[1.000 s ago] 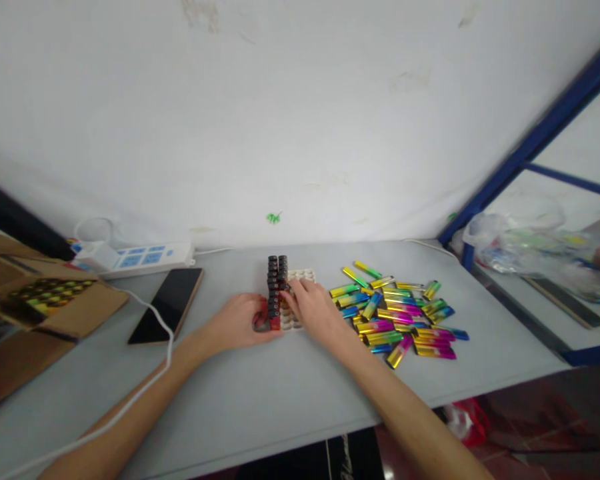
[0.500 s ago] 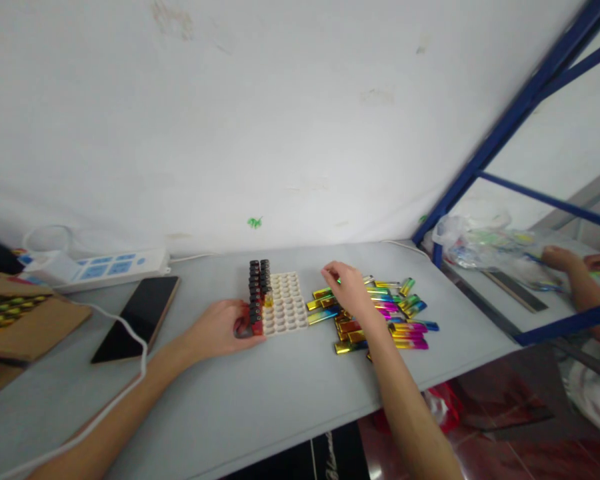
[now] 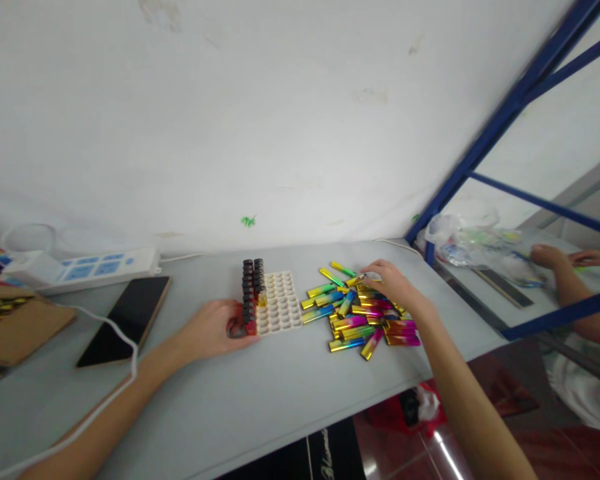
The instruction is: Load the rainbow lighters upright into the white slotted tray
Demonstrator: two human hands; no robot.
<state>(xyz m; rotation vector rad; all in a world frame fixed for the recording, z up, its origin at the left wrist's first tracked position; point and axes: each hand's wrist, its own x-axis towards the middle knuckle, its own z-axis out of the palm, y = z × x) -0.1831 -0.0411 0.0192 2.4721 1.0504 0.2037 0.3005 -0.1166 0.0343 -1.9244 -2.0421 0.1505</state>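
Left hand: thumb and fingers curve around the near left end of the black-topped lighters; how firmly, I cannot tell.
White tray: left of the shiny casings, lighters upright along its left side.
Right hand: fingers narrow over the casings' far side; whether holding one, unclear.
Handling: best pinch one casing cleanly, tray kept steady.

The camera sits on the person's head, high over the near side of the gray table. It looks forward and a bit down, with the white wall straight ahead. The left hand and right hand are an arm's reach away. The view is very wide, from a cardboard box at left to a blue frame at right.
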